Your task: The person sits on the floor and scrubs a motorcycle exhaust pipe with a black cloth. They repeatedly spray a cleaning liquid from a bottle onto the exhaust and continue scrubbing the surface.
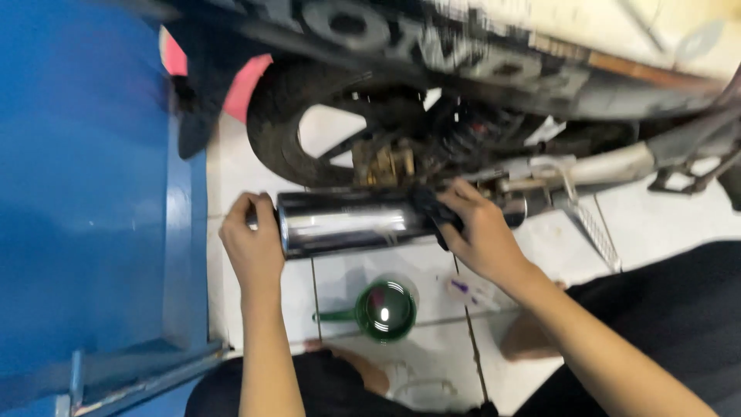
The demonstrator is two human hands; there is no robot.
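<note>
We cup our left hand (pixel 251 245) over the rear end of the chrome muffler (pixel 351 223) beside the wheel (pixel 309 123); our right hand (pixel 478 232) presses a dark rag (pixel 432 207) on its front. It looks heavy, stiff and slick, so the ends seem the best hold

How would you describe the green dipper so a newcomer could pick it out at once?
Start at the motorcycle's rear wheel and drop past the chrome muffler held by both hands. On the white tiled floor below sits the green dipper: round, glossy, with a short handle pointing left, the only green thing there.
</note>
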